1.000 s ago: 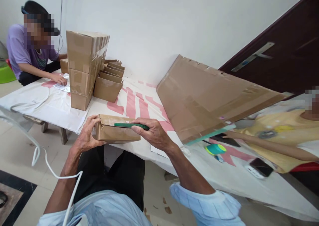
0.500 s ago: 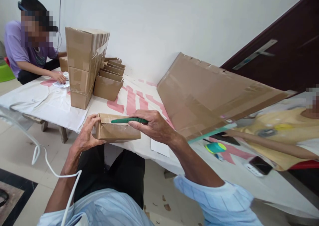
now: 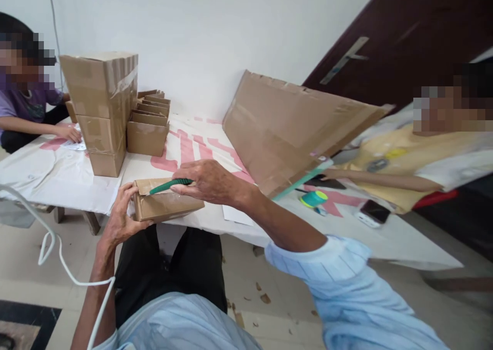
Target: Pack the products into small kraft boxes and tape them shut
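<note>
A small taped cardboard box (image 3: 169, 207) sits at the table's near edge, above my lap. My left hand (image 3: 122, 214) grips its left end, with the thumb below and the fingers over the top corner. In my right hand (image 3: 206, 179) is a green utility knife (image 3: 165, 186) with a ribbed handle. It lies slanted across the top of the box, tip toward the left end near the tape seam. Whether the blade is in the cardboard I cannot tell.
Stacked closed boxes (image 3: 102, 113) and a row of open boxes (image 3: 148, 134) stand at the back left. A large cardboard sheet (image 3: 292, 129) leans at the wall. Right lie a teal tape roll (image 3: 314, 199) and a phone (image 3: 375, 212). Two people sit at either side.
My view has turned to the right, so the scene sits further left. The knife's tip has dipped lower against the box's top left edge. Both hands keep their hold.
</note>
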Available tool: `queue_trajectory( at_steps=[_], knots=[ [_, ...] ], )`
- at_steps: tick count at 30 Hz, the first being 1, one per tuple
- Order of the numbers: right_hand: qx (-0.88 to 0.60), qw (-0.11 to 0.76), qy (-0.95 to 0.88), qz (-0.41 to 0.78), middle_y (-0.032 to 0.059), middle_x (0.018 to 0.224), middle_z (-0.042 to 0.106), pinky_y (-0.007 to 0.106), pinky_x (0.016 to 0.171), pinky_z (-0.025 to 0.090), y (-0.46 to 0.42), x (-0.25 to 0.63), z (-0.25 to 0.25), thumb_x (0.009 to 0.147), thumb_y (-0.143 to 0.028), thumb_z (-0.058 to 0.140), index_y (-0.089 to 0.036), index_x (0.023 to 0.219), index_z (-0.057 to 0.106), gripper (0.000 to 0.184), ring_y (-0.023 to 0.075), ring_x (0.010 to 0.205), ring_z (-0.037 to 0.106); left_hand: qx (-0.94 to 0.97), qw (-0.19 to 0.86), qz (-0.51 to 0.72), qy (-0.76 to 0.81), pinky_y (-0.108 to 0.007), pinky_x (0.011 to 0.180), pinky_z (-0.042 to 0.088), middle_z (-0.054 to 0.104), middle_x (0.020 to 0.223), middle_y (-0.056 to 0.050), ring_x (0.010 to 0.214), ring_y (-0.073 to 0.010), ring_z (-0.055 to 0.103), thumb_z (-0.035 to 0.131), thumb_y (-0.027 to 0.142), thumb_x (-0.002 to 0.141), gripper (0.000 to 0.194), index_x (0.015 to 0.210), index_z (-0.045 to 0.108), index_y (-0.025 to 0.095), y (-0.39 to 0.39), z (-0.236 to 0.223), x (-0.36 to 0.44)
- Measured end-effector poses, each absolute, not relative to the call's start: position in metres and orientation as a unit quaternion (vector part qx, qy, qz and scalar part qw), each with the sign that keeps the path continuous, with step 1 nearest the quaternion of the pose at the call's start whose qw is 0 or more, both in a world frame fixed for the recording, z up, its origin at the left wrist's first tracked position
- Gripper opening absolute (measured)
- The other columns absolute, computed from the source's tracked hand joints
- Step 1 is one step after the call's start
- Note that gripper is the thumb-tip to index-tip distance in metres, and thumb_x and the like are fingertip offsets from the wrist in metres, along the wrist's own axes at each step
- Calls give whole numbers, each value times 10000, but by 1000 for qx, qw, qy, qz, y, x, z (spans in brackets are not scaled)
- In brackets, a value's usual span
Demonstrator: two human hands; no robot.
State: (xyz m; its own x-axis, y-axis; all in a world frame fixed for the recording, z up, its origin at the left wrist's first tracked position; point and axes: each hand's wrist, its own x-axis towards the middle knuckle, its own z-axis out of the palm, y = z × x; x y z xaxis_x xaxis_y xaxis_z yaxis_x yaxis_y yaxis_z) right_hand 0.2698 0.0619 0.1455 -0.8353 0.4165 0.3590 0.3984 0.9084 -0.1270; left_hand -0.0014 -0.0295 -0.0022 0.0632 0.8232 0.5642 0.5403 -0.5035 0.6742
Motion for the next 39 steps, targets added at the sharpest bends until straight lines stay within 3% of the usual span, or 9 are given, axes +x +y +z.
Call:
queue_trajectory(
  at_steps=[4,11,14,17,21,25,29,35,39],
  knots=[
    [-228,173,-958,-10,28,828,732,284,651,351,73,280,147,1040,-434,610,-228,897,783,304,174,755,633,714,138,486,486,-579,1147,506,467,1561,-142,1498,-402,463,945,480,718,869,1448,506,307,-26,-5,-8],
    [-309,170,-936,-9,44,875,772,298,668,398,91,338,126,1017,-474,628,-248,936,808,300,197,776,659,706,154,478,500,-551,1099,542,465,1553,-148,1490,-404,467,946,534,693,879,1431,534,291,-19,-12,-11],
    [-330,211,-920,25,42,894,789,312,681,427,95,368,117,996,-482,654,-259,934,814,281,203,776,670,699,165,476,507,-562,1079,551,445,1558,-154,1493,-410,454,948,534,686,905,1448,522,299,-17,-15,-15],
    [-358,318,-874,78,45,902,794,337,739,478,102,395,102,1008,-494,645,-237,963,817,312,206,780,679,701,177,463,513,-574,1067,558,429,1565,-147,1481,-408,460,944,507,682,921,1471,508,319,-16,-15,-20],
    [-456,413,-781,102,71,980,787,368,826,535,116,406,46,1021,-451,564,-210,1070,797,338,243,883,702,692,192,441,538,-598,1066,560,393,1599,-148,1491,-419,444,923,505,696,988,1547,452,335,-14,-11,-25],
    [-585,337,-728,121,149,1124,768,397,915,547,119,379,-37,972,-285,521,-149,1205,739,347,279,1011,697,684,207,428,554,-616,1079,554,363,1631,-151,1502,-429,427,921,507,702,1090,1628,368,352,-12,-9,-29],
    [-594,300,-734,139,164,1155,754,419,1005,541,115,353,-82,987,-268,513,-144,1246,713,350,286,1085,681,674,227,431,556,-602,1093,553,355,1649,-147,1477,-414,461,931,487,691,1145,1657,332,353,-7,-9,-33],
    [-429,427,-790,103,148,1276,729,505,1123,501,124,326,-27,1080,-342,461,-206,1293,708,353,298,1243,633,657,277,450,538,-538,1098,557,355,1660,-145,1511,-420,431,954,474,648,1194,1662,339,333,13,-4,-39],
    [-296,347,-886,77,143,1282,733,535,1112,504,122,296,23,1045,-423,627,-209,1350,697,380,316,1229,635,657,297,441,534,-517,1112,544,339,1678,-142,1515,-409,428,957,415,656,1190,1666,333,335,25,-1,-37]
  ],
)
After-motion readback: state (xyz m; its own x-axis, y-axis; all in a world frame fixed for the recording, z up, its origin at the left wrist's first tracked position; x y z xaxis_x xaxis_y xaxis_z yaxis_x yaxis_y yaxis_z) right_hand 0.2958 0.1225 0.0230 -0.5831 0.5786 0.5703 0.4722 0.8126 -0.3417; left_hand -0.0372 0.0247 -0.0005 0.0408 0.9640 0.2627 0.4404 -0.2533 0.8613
